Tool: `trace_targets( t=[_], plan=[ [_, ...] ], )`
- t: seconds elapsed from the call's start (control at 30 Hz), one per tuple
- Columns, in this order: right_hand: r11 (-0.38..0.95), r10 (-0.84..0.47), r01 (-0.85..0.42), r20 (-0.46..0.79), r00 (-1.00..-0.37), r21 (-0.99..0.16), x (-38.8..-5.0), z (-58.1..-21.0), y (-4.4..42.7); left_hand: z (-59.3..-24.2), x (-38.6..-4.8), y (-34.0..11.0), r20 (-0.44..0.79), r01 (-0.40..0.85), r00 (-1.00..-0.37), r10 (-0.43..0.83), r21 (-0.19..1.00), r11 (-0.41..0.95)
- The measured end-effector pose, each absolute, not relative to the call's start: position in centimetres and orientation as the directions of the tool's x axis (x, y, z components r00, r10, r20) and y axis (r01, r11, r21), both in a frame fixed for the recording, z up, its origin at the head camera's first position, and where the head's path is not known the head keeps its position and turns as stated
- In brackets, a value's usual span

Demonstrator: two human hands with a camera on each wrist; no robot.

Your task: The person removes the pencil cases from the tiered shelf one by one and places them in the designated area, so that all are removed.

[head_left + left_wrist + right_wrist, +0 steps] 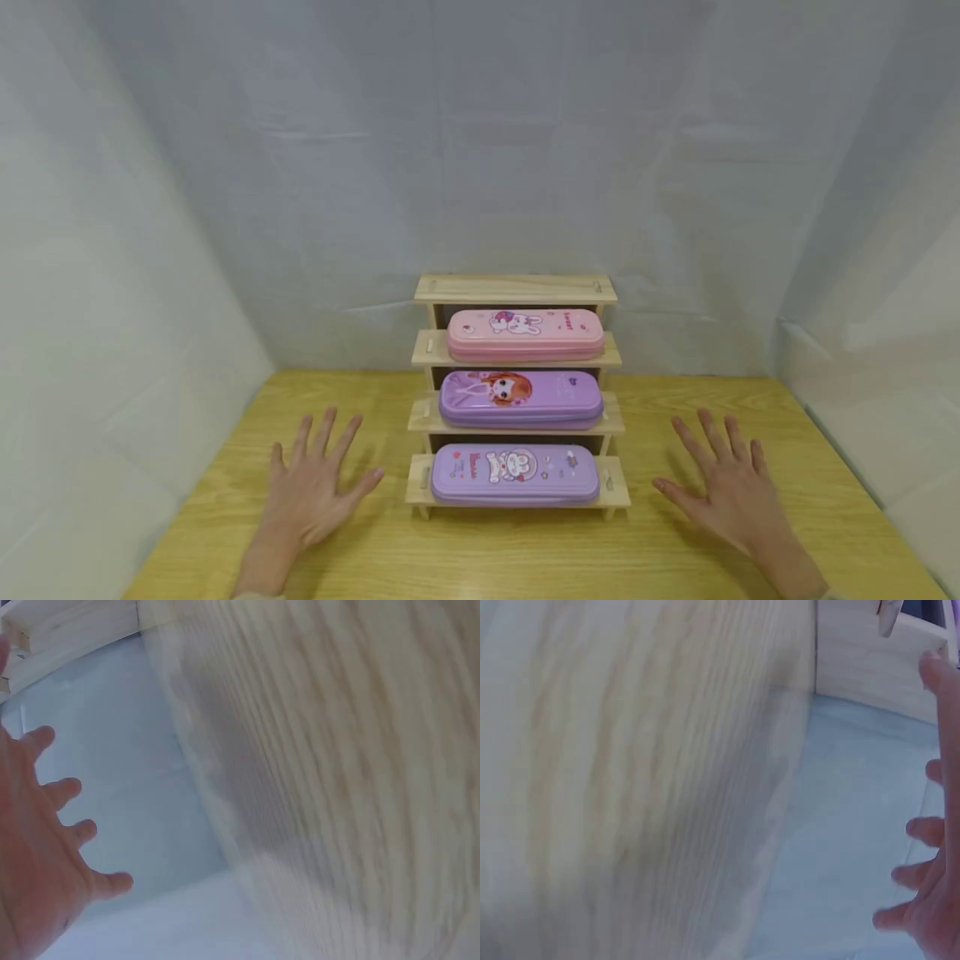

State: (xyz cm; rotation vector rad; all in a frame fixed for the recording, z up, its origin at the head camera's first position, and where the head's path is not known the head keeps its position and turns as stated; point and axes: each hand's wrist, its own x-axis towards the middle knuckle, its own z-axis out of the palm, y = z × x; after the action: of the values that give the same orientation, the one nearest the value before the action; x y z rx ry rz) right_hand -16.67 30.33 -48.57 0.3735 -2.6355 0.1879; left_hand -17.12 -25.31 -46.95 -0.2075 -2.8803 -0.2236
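On the rack (pixel 517 287), I see the far pink case (pixel 525 335), the middle purple case (pixel 547 398) and the near lilac case (pixel 517 475). My left hand (pixel 309 492) and right hand (pixel 735 498) spread wide, holding nothing. The cases look hard, light and slippery; I'd hold their ends.

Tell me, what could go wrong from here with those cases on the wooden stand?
The pink case, purple case and lilac case lie close to the front edges of the tiered wooden stand, so a bump might slide one off. The left grip and right grip are spread on either side; moving inward, either could knock it. The cases look smooth and rounded, so one might slip when lifted.
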Motion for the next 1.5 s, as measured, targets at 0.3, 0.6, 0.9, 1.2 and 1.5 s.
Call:
trace_targets(
  t=[0.3,0.6,0.9,1.2,1.5],
  plan=[
    [0.839,-0.277,-0.482,0.565,-0.777,-0.252,-16.5,-47.9,27.9,-46.4,-18.1,-23.6,0.377,0.303,-0.913,0.155,0.375,0.876],
    [0.677,-0.319,-0.634,0.627,-0.711,-0.375,-16.5,-47.7,25.4,-46.0,-20.2,-21.7,0.366,0.374,-0.913,0.179,0.581,0.723],
    [0.579,-0.399,-0.725,0.645,-0.652,-0.374,-17.2,-47.8,23.3,-46.2,-22.5,-20.3,0.292,0.348,-0.937,0.191,0.744,0.570],
    [0.573,-0.475,-0.753,0.618,-0.627,-0.324,-17.7,-47.9,21.6,-46.6,-23.7,-19.2,0.234,0.291,-0.953,0.191,0.882,0.371],
    [0.655,-0.506,-0.717,0.567,-0.650,-0.238,-18.1,-48.2,20.8,-46.9,-24.1,-18.6,0.164,0.200,-0.968,0.191,0.962,0.187]
  ],
)
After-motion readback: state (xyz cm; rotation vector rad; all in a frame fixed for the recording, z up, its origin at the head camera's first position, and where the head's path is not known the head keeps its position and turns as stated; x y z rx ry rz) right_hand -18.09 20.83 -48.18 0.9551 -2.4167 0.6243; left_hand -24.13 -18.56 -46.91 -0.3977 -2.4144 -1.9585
